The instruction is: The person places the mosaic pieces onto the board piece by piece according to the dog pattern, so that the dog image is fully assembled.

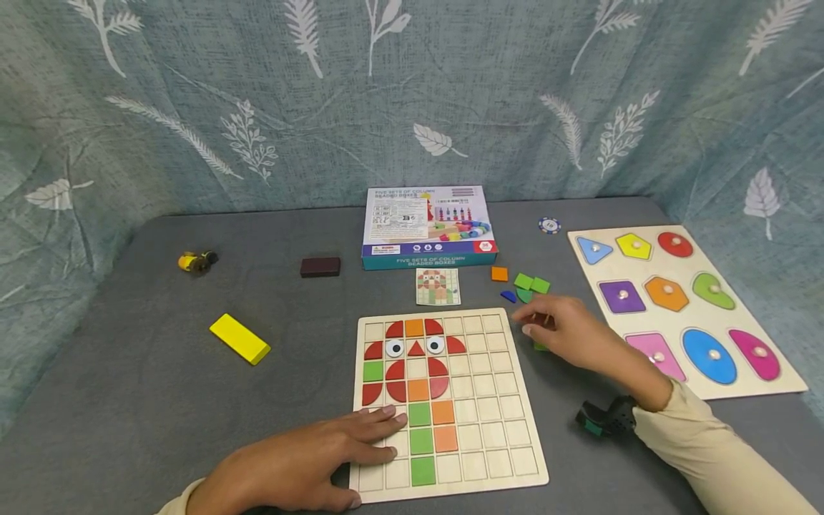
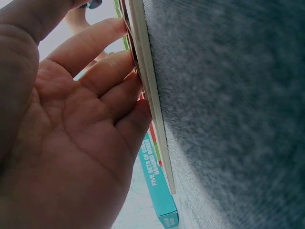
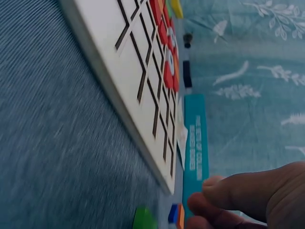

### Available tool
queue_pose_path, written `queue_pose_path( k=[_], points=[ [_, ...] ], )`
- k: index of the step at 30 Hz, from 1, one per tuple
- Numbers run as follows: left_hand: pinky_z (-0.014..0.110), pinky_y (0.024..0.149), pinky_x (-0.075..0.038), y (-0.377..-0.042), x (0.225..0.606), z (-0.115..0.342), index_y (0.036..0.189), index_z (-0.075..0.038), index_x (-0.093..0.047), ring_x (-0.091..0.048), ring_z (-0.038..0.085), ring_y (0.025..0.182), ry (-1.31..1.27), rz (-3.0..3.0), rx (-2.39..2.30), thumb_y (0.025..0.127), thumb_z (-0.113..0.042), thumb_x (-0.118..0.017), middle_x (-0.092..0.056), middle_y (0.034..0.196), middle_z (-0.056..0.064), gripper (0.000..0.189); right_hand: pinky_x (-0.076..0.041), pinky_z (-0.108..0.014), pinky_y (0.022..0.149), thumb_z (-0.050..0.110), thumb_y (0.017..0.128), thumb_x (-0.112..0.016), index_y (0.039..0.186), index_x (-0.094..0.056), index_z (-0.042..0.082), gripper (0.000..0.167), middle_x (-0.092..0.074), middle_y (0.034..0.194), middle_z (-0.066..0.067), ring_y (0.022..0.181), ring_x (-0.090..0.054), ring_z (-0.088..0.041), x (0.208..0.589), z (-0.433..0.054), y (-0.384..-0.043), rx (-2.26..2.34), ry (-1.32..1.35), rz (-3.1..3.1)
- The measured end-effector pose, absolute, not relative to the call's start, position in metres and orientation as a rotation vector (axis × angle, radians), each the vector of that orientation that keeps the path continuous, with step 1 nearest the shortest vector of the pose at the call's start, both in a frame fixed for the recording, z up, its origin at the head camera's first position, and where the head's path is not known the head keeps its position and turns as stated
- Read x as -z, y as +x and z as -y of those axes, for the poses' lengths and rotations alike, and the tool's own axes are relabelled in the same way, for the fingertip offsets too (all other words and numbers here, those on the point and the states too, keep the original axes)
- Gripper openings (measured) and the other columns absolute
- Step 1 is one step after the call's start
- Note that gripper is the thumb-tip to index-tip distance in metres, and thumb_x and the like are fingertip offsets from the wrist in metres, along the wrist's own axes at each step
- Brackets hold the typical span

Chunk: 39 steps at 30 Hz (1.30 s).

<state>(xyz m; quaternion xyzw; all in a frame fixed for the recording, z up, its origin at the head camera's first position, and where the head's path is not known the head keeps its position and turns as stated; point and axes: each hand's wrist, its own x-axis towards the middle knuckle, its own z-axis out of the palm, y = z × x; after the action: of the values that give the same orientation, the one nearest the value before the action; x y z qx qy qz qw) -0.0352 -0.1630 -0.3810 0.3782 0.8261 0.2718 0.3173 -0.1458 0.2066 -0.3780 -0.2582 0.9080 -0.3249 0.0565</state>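
Observation:
A wooden grid board (image 1: pixel 479 400) lies on the dark cloth, with red, orange and green tiles and two eye pieces set in some squares. My left hand (image 1: pixel 309 458) rests on its lower left part, fingers extended; in the left wrist view its fingertips touch the board's face. To the right of the board, my right hand (image 1: pixel 573 336) hovers over loose pieces with thumb and index finger bent and apart. No piece shows between them. Near it lie green tiles (image 1: pixel 540 286), an orange tile (image 1: pixel 498 274) and a blue half-round piece (image 1: pixel 508 296). Pieces beneath the hand are partly hidden.
A small pattern card (image 1: pixel 438 287) lies before a boxed bead set (image 1: pixel 430 229). On the right is a shape puzzle board (image 1: pixel 656 322), with a poker chip (image 1: pixel 549 225) behind. Leftward lie a yellow block (image 1: pixel 240 339), a dark brown block (image 1: pixel 320 267) and a small yellow-black toy (image 1: pixel 197 262).

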Motion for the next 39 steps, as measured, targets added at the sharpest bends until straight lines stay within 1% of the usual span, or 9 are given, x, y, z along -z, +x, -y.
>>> queue_pose_path(
  k=[4, 10, 15, 19, 23, 26, 32, 39],
  points=[
    [0.041, 0.103, -0.041, -0.035, 0.381, 0.163, 0.138, -0.023, -0.057, -0.027, 0.023, 0.143, 0.990, -2.178, -0.718, 0.085, -0.025, -0.077, -0.033, 0.154, -0.008, 0.057, -0.047, -0.030, 0.063, 0.001, 0.087, -0.068, 0.101, -0.072, 0.003, 0.015, -0.063, 0.087, 0.002, 0.075, -0.054, -0.013, 0.379, -0.218, -0.145, 0.923, -0.725, -2.786],
    [0.042, 0.102, -0.042, -0.033, 0.382, 0.163, 0.137, -0.024, -0.057, -0.027, 0.022, 0.143, 0.951, -2.183, -0.726, 0.084, -0.028, -0.078, -0.033, 0.154, -0.011, 0.057, -0.045, -0.027, 0.060, 0.001, 0.085, -0.071, 0.097, -0.072, 0.000, 0.012, -0.062, 0.083, 0.001, 0.071, -0.053, -0.013, 0.383, -0.229, -0.144, 0.889, -0.670, -2.781],
    [0.043, 0.103, -0.041, -0.032, 0.382, 0.162, 0.138, -0.024, -0.057, -0.027, 0.022, 0.143, 0.948, -2.190, -0.725, 0.084, -0.027, -0.077, -0.032, 0.154, -0.011, 0.058, -0.044, -0.028, 0.060, -0.001, 0.082, -0.073, 0.098, -0.072, -0.001, 0.017, -0.062, 0.084, 0.000, 0.071, -0.052, -0.012, 0.386, -0.229, -0.143, 0.864, -0.698, -2.773],
    [0.043, 0.104, -0.039, -0.033, 0.383, 0.162, 0.138, -0.023, -0.057, -0.026, 0.023, 0.143, 0.969, -2.187, -0.724, 0.084, -0.025, -0.077, -0.031, 0.155, -0.009, 0.058, -0.043, -0.028, 0.059, -0.002, 0.081, -0.073, 0.100, -0.073, -0.001, 0.019, -0.059, 0.081, 0.002, 0.070, -0.051, -0.011, 0.387, -0.227, -0.142, 0.823, -0.720, -2.801],
    [0.043, 0.105, -0.039, -0.034, 0.384, 0.163, 0.138, -0.021, -0.057, -0.026, 0.024, 0.143, 0.990, -2.184, -0.712, 0.084, -0.022, -0.077, -0.031, 0.155, -0.008, 0.058, -0.041, -0.029, 0.060, -0.002, 0.081, -0.074, 0.101, -0.074, 0.001, 0.019, -0.053, 0.078, 0.004, 0.070, -0.049, -0.011, 0.386, -0.223, -0.139, 0.787, -0.724, -2.823],
    [0.043, 0.105, -0.038, -0.034, 0.384, 0.163, 0.138, -0.020, -0.057, -0.027, 0.024, 0.143, 1.004, -2.188, -0.703, 0.084, -0.021, -0.077, -0.032, 0.155, -0.006, 0.057, -0.040, -0.030, 0.060, -0.002, 0.082, -0.073, 0.099, -0.074, 0.003, 0.018, -0.053, 0.078, 0.004, 0.070, -0.048, -0.012, 0.386, -0.220, -0.138, 0.787, -0.730, -2.840],
    [0.044, 0.105, -0.038, -0.034, 0.384, 0.162, 0.138, -0.020, -0.057, -0.027, 0.024, 0.143, 1.009, -2.190, -0.702, 0.084, -0.021, -0.077, -0.033, 0.155, -0.006, 0.057, -0.046, -0.030, 0.063, -0.003, 0.085, -0.068, 0.094, -0.074, 0.005, 0.014, -0.061, 0.081, 0.004, 0.072, -0.052, -0.012, 0.386, -0.215, -0.141, 0.862, -0.738, -2.811],
    [0.044, 0.105, -0.038, -0.033, 0.385, 0.163, 0.137, -0.021, -0.058, -0.027, 0.024, 0.143, 1.008, -2.203, -0.699, 0.083, -0.022, -0.078, -0.032, 0.155, -0.007, 0.058, -0.050, -0.034, 0.070, -0.003, 0.086, -0.067, 0.097, -0.074, 0.006, 0.015, -0.066, 0.087, 0.004, 0.078, -0.055, -0.013, 0.383, -0.200, -0.145, 0.943, -0.809, -2.776]
  ],
)
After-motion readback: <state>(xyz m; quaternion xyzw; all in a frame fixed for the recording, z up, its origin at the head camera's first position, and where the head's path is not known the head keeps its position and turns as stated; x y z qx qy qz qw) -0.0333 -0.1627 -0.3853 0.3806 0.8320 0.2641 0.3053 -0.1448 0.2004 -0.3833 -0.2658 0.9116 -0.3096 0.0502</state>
